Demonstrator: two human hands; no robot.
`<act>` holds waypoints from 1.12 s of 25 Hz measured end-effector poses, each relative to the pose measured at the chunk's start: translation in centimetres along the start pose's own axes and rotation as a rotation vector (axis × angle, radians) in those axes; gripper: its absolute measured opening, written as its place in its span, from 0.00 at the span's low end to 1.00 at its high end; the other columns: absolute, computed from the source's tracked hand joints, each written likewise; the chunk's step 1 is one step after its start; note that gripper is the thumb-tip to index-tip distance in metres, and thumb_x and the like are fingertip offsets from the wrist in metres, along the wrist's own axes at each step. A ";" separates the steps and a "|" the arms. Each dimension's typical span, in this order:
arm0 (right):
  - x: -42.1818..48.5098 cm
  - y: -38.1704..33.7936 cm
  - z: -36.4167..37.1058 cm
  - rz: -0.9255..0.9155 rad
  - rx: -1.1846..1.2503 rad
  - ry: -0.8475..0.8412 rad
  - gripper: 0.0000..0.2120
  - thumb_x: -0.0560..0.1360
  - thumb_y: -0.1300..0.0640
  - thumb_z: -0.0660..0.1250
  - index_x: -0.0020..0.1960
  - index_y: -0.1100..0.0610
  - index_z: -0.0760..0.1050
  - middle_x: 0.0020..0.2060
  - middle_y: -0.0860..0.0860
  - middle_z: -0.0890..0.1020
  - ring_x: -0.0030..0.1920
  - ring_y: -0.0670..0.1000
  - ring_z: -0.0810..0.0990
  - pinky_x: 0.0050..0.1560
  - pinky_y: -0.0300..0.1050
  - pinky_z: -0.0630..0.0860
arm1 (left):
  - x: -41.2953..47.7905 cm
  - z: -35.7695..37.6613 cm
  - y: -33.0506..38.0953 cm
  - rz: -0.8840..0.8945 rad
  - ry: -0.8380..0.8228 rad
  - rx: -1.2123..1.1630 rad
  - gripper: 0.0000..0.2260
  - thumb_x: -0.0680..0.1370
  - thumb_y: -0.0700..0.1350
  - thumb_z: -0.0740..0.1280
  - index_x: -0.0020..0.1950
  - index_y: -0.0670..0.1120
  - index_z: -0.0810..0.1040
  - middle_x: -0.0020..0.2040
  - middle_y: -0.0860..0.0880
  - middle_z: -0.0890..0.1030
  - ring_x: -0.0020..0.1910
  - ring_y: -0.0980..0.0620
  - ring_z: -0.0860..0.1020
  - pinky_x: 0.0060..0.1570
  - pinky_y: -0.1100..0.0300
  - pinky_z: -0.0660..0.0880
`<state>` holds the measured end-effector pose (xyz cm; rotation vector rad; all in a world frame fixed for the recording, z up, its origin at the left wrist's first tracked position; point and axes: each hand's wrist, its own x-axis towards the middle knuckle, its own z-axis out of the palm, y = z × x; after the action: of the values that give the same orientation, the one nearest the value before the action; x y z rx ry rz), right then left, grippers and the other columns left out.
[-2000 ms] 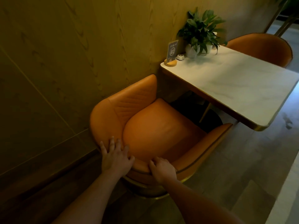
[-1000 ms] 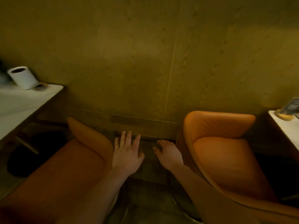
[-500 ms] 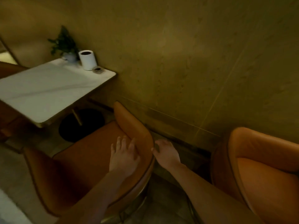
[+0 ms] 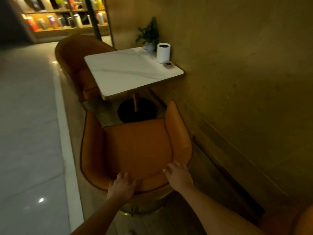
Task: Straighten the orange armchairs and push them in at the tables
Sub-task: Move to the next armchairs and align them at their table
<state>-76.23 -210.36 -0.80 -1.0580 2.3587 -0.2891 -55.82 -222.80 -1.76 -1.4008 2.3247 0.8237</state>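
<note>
An orange armchair (image 4: 137, 146) stands below me, its open front facing a white marble table (image 4: 128, 72). The seat sits a little back from the table edge, with the table's black round base showing between them. My left hand (image 4: 122, 184) rests curled over the top of the chair's backrest. My right hand (image 4: 178, 173) lies on the same rim, further right, fingers bent over it. A second orange armchair (image 4: 76, 55) stands on the far side of the table. The edge of a third orange armchair (image 4: 303, 221) shows at the bottom right corner.
A wood-panelled wall (image 4: 245, 73) runs close along the chair's right side. On the table near the wall are a potted plant (image 4: 149, 36), a white cylinder (image 4: 163, 52) and a small dish (image 4: 168, 64). Pale tiled floor (image 4: 28, 133) spreads left; lit shelves (image 4: 64, 16) stand behind.
My view has swung left from the wall to face this chair and table. Both hands moved from reaching toward the chair onto its backrest rim.
</note>
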 end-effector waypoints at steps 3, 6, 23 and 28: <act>0.9 1.1 1.8 -0.070 -0.068 0.005 0.22 0.81 0.39 0.51 0.64 0.50 0.74 0.67 0.49 0.74 0.71 0.54 0.66 0.70 0.54 0.66 | 0.3 1.7 -1.2 0.000 0.127 0.050 0.28 0.82 0.64 0.49 0.79 0.53 0.59 0.79 0.48 0.62 0.77 0.48 0.62 0.75 0.45 0.56; 2.0 1.1 3.1 -0.085 -0.121 0.053 0.24 0.81 0.37 0.48 0.55 0.49 0.77 0.61 0.49 0.78 0.69 0.54 0.69 0.70 0.55 0.65 | 1.0 2.2 -1.3 -0.033 0.193 0.124 0.27 0.81 0.66 0.48 0.76 0.56 0.64 0.74 0.51 0.67 0.72 0.48 0.66 0.68 0.44 0.60; 5.2 1.9 6.2 -0.021 -0.132 0.421 0.19 0.75 0.41 0.54 0.47 0.43 0.83 0.53 0.39 0.83 0.65 0.48 0.71 0.71 0.54 0.61 | 3.2 2.4 0.2 0.045 0.270 0.175 0.23 0.78 0.64 0.44 0.57 0.56 0.75 0.56 0.51 0.77 0.59 0.47 0.73 0.69 0.37 0.59; 9.9 4.3 3.2 -0.045 -0.062 0.446 0.20 0.71 0.42 0.54 0.46 0.46 0.84 0.53 0.42 0.83 0.65 0.49 0.72 0.70 0.53 0.61 | 6.1 2.0 4.4 0.028 0.266 0.161 0.25 0.79 0.62 0.45 0.57 0.53 0.77 0.57 0.48 0.77 0.60 0.44 0.72 0.69 0.34 0.59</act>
<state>-82.57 -214.75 -8.95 -1.1737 2.7531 -0.5169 -62.72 -224.29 -5.16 -1.4868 2.5458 0.4670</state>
